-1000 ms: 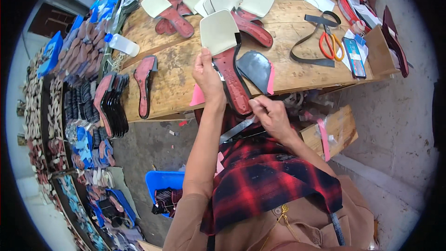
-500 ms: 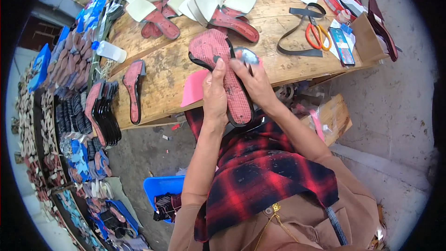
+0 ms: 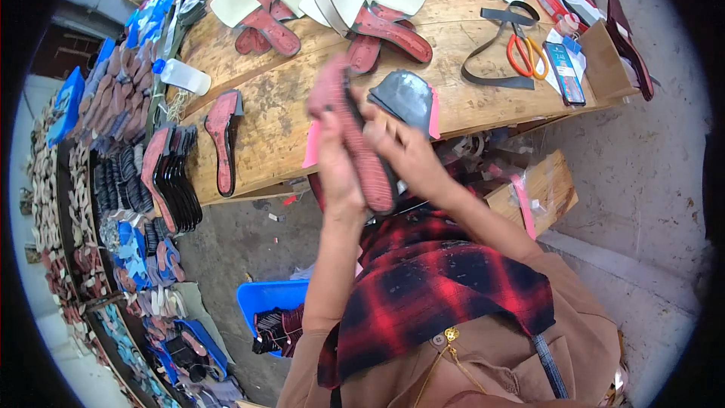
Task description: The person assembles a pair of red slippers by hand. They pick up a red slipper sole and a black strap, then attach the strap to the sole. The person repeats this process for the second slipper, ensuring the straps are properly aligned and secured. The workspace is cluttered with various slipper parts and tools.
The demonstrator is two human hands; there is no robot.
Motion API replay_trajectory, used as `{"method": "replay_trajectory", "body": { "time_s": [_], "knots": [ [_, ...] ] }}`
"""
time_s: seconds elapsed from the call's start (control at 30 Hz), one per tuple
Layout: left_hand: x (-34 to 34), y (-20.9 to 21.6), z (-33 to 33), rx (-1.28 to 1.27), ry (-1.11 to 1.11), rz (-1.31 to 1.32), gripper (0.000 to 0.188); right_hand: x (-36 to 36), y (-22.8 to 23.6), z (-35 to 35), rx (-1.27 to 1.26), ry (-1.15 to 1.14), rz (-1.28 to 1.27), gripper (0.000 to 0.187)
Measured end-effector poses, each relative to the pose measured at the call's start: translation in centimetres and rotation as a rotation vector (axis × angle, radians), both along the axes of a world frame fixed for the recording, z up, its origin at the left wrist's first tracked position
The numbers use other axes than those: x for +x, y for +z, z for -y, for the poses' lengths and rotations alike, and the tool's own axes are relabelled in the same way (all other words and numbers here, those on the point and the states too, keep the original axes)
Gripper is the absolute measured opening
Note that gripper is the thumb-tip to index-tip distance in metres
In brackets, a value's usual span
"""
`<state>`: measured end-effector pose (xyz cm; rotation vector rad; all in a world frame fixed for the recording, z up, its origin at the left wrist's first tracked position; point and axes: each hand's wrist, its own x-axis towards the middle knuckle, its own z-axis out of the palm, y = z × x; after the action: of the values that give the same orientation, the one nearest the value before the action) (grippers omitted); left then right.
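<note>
A red shoe insole (image 3: 368, 162) with a grid-like surface and black edging is tilted up in front of me, its wide end blurred. My left hand (image 3: 337, 170) grips it from the left, thumb on its face. At its right side, my right hand (image 3: 406, 153) has curled fingers pressed on the black edge; the fingertips are partly hidden and smeared. Just beyond, a stack of dark grey pieces (image 3: 405, 97) lies on a pink sheet (image 3: 434, 115) at the table's front edge.
The wooden table (image 3: 279, 125) bears red insoles with cream flaps (image 3: 264, 30), a single insole (image 3: 221, 140), a row of black-edged insoles (image 3: 170, 181), a white bottle (image 3: 185, 77), orange-handled scissors (image 3: 529, 57), a black strap (image 3: 491, 79) and a phone (image 3: 564, 74). A blue bin (image 3: 253, 295) stands below.
The insole has turned more edge-on and tilted, its lower end shifting left. My right hand has moved down along its edge, uncovering the dark grey pieces behind.
</note>
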<state>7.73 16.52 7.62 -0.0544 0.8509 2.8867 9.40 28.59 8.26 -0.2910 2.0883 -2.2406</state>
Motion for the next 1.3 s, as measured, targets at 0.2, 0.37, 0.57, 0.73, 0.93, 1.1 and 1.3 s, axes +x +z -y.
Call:
{"method": "replay_trajectory", "body": {
  "time_s": [0.2, 0.37, 0.57, 0.73, 0.93, 1.1, 1.3],
  "knots": [
    [0.4, -1.1, 7.4, -0.331, 0.126, -0.011, 0.054, -0.1, -3.5, -2.6, 0.377, -0.006, -0.347, 0.017],
    [4.3, -3.0, 5.9, -0.477, -0.005, 0.008, 0.054, -3.6, -4.7, -5.2, 1.106, -0.241, -0.494, 0.032],
    [7.7, -4.9, 6.1, -0.379, -0.229, 0.160, 0.041, -4.1, -4.0, -9.8, 1.012, -0.001, -0.428, 0.029],
    [6.2, -3.6, 3.8, -1.028, -0.594, -0.244, 0.039, -5.5, -3.9, -10.3, 0.926, 0.122, -0.300, 0.030],
    [3.1, -1.3, -0.4, -1.440, -0.547, -0.773, 0.047, -6.0, -4.7, -10.8, 0.971, 0.150, -0.510, 0.025],
    [2.3, -1.7, -1.8, -1.316, -0.606, -0.705, 0.042, -6.7, -5.1, -11.4, 0.918, 0.151, -0.404, 0.027],
    [2.2, -2.3, -1.3, -1.629, -0.625, -0.874, 0.041, -7.0, -4.6, -10.1, 0.848, 0.128, -0.350, 0.032]
  ]
}}
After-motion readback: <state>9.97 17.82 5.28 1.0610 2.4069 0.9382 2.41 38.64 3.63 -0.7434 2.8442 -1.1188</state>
